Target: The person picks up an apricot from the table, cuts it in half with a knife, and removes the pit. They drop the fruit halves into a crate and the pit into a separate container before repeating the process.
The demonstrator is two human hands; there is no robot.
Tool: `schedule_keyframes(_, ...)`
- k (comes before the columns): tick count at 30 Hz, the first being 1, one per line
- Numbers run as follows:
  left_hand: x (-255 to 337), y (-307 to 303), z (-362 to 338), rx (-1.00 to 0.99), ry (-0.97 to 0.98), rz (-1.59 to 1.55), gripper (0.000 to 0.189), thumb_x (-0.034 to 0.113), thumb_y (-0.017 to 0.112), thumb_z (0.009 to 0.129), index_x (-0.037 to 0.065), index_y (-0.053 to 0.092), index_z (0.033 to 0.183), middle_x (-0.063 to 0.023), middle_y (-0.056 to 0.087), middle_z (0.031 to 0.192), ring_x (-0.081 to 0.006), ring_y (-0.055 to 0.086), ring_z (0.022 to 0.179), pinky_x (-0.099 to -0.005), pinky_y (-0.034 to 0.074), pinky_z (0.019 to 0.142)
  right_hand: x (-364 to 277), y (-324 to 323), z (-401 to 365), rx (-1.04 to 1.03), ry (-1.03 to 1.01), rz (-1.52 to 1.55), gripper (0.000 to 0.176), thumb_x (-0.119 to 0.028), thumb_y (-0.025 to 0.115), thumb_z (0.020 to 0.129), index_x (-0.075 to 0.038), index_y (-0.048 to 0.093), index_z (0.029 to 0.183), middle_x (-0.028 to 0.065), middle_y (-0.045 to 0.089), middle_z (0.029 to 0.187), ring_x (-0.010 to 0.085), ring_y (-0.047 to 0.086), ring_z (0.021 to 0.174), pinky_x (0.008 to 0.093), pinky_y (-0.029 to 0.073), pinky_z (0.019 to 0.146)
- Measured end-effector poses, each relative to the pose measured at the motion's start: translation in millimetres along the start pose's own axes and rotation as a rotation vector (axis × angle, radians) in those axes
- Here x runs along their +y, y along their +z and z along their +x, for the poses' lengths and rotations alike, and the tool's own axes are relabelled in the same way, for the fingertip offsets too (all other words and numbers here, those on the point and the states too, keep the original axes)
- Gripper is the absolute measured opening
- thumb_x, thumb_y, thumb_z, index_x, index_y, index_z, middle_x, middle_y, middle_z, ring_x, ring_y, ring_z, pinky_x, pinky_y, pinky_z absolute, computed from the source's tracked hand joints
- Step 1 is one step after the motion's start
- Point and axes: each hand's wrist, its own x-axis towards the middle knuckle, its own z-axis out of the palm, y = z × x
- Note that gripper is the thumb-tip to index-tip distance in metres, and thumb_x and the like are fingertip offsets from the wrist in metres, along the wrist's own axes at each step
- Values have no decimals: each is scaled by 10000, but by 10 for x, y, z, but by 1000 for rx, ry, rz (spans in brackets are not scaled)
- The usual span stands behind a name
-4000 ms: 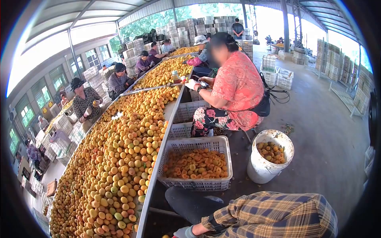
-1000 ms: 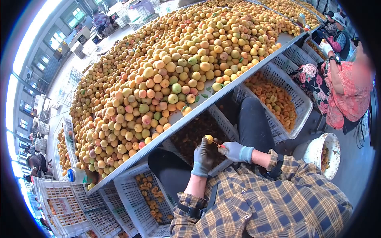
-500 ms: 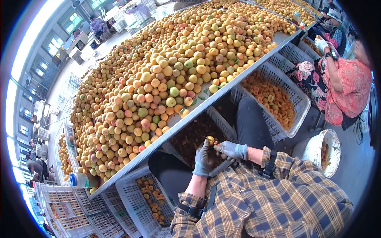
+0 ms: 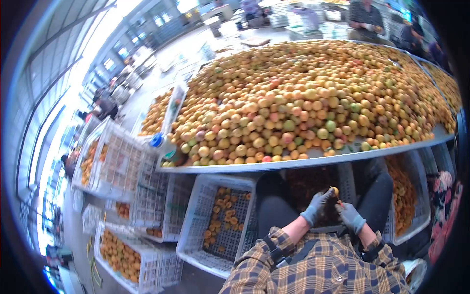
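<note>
A: Head view, lower right: left hand (image 4: 317,206) pinches an apricot (image 4: 335,190), raised. Right hand (image 4: 350,215)?
B: Meets it from below; whether closed, can't tell. Both are over the crate (image 4: 346,182) under the table (image 4: 303,164), so drops likely land inside.

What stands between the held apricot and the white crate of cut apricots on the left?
Only the person's own left leg in dark trousers lies between apricot and crate; the left hand grips the apricot.

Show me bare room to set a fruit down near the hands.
Narrow bare metal strip of table edge between apricot pile and rim. Bare mesh at the white crate's near end. Pile itself is packed; left hand grips an apricot.
</note>
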Motion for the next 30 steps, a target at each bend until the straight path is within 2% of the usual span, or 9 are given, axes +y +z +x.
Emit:
schedule_keyframes(2, 5, 19, 2, 8, -36, -46, 307, 341, 636, 863, 55, 629, 972, -71, 631, 852, -194, 606, 745, -345, 519, 656, 159, -3, 75, -10, -7, -11, 255, -258, 497, 952, -26, 579, 886, -12, 559, 697, 116, 515, 612, 283, 427, 550)
schedule_keyframes(4, -101, -86, 130, 60, 26, -3, 327, 371, 638, 856, 59, 633, 955, -70, 628, 837, -189, 603, 746, -345, 513, 647, 287, 13, 133, 245, -307, -380, 282, -254, 501, 948, 1, 578, 856, 41, 549, 654, 119, 510, 619, 310, 415, 554)
schedule_keyframes(6, -149, -155, 211, 79, 55, 4, 298, 346, 643, 859, 60, 635, 944, -64, 624, 826, -185, 600, 739, -338, 513, 646, 414, 5, 233, 258, -378, -403, 297, -269, 507, 946, -2, 562, 827, 41, 522, 624, 150, 515, 598, 331, 411, 548)
schedule_keyframes(9, -119, -39, 103, 54, 95, -10, 224, 270, 644, 870, 56, 626, 935, -64, 612, 789, -173, 594, 670, -319, 514, 592, 57, 63, 111, 60, 82, 142, 318, -377, 495, 943, -101, 511, 786, -22, 428, 545, 100, 398, 420, 262, 322, 395)
schedule_keyframes(13, -13, 80, -10, 122, 122, 44, 177, 227, 626, 882, 53, 594, 883, -58, 588, 733, -159, 587, 636, -303, 509, 563, -357, 97, -108, -122, 301, 407, 385, -540, 458, 909, -185, 443, 762, -83, 292, 488, 55, 220, 346, 212, 190, 330)
schedule_keyframes(16, 9, 27, 36, 72, 134, 88, 190, 219, 630, 879, 34, 595, 907, -54, 601, 734, -168, 612, 616, -294, 509, 530, -384, 68, -108, -177, 314, 449, 402, -536, 421, 926, -162, 458, 783, -84, 312, 494, 50, 237, 344, 202, 209, 332)
schedule_keyframes(18, 6, 38, 41, 71, 193, 75, 181, 222, 639, 871, 48, 591, 871, -55, 601, 726, -145, 584, 631, -275, 491, 554, -314, 74, -118, -165, 262, 419, 346, -475, 451, 937, -155, 483, 808, -88, 346, 514, 44, 268, 360, 209, 228, 333)
schedule_keyframes(24, 146, -8, 5, 7, 336, 42, 254, 281, 660, 853, 37, 616, 910, -64, 617, 743, -180, 614, 635, -303, 515, 567, -157, -41, -165, 115, -405, -203, 189, -241, 513, 945, -70, 528, 865, -57, 452, 720, 16, 389, 652, 182, 330, 559)
schedule_keyframes(30, 131, 13, -51, -205, 249, -23, 291, 324, 657, 851, 61, 634, 973, -31, 648, 842, -122, 605, 723, -262, 503, 658, -349, -53, -69, 228, -381, -26, 268, -281, 565, 928, -32, 545, 1024, -44, 493, 805, 81, 438, 703, 222, 392, 640)
